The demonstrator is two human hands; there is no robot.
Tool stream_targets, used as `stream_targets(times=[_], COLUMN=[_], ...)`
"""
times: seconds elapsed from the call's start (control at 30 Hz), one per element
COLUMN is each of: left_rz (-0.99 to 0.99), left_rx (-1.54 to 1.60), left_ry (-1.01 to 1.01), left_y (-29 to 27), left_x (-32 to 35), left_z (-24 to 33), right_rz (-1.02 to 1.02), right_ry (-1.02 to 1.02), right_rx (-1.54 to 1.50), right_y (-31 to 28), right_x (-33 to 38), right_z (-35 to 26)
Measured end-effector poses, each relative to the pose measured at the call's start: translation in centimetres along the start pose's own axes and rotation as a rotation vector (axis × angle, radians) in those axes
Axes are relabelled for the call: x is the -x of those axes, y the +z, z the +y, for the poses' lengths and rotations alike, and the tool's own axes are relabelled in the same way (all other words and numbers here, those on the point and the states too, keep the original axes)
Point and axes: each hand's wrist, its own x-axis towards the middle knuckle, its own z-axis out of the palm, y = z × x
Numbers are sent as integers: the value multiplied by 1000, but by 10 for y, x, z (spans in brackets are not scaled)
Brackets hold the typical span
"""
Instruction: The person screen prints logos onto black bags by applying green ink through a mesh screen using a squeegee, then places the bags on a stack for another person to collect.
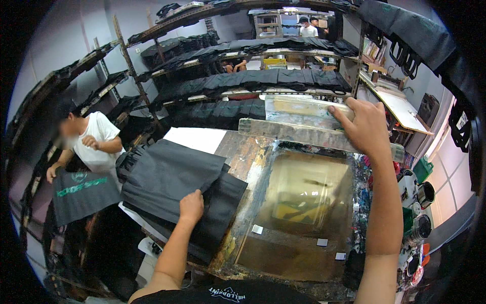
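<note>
My left hand (pixel 191 206) is closed on the near right edge of a pile of black fabric bags (pixel 174 169), pinching the upper layers. Beyond the work surface, my right hand (pixel 365 124) is curled around the right end of a pale, ink-stained squeegee (pixel 298 110); its thumb lies across it and the other fingers are partly hidden. Just under that hand runs a worn wooden rail (pixel 288 133). On this side of the rail lies a shiny yellow-brown printing panel (pixel 298 202), with small white tabs (pixel 322 242) on it.
At the left, a person (pixel 98 139) in a white shirt holds a black bag with green print (pixel 81 195). Racks draped with black bags (pixel 283 78) cross the back. Ink pots and cans (pixel 421 226) crowd the right side. More people (pixel 308 29) are far behind.
</note>
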Motion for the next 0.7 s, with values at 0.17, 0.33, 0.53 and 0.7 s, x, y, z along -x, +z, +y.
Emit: stream_targets(times=[0.17,0.33,0.53,0.7], left_rz=[32,-290,-356,-278], left_rx=[239,391,582,383], left_ry=[362,463,563,805], left_y=[-54,-30,51,98], left_x=[-30,-42,-16,50], left_z=[35,173,342,346], right_rz=[18,-36,30,-34], right_ry=[0,30,-37,-42], right_rx=[-20,-6,46,71], right_y=[5,0,10,27], right_x=[-4,-4,-4,-5], right_z=[3,4,13,23])
